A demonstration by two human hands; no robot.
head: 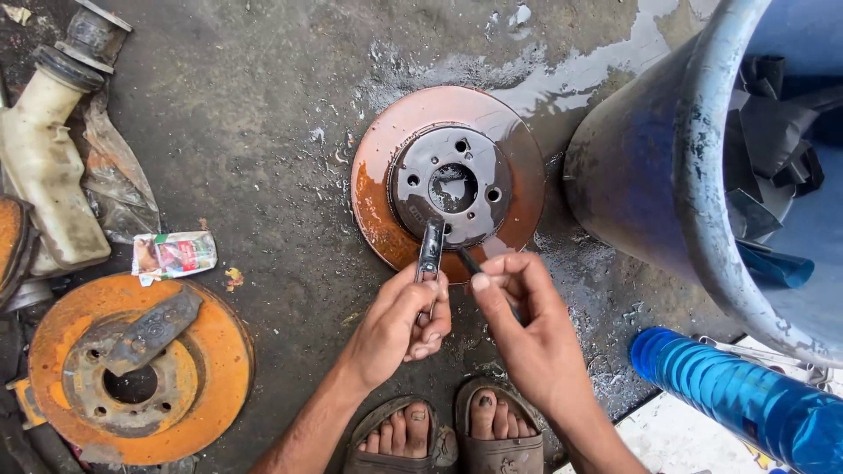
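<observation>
The left hand (399, 320) wrapped the lower part of the narrow metal tool (429, 248), so its handle end could not be seen. The right hand (518, 320) covered most of a thin dark rod (468, 260); only its tip showed. At the right edge, the blue drum (667, 167) was cut off, its dark contents unclear. The blue plastic bottle (746, 404) ran off the lower right corner. At the far left, a rusty part (10, 246) was mostly outside the frame. The small crumpled packet (174, 254) was too small to tell apart. Both forearms left the bottom edge.
</observation>
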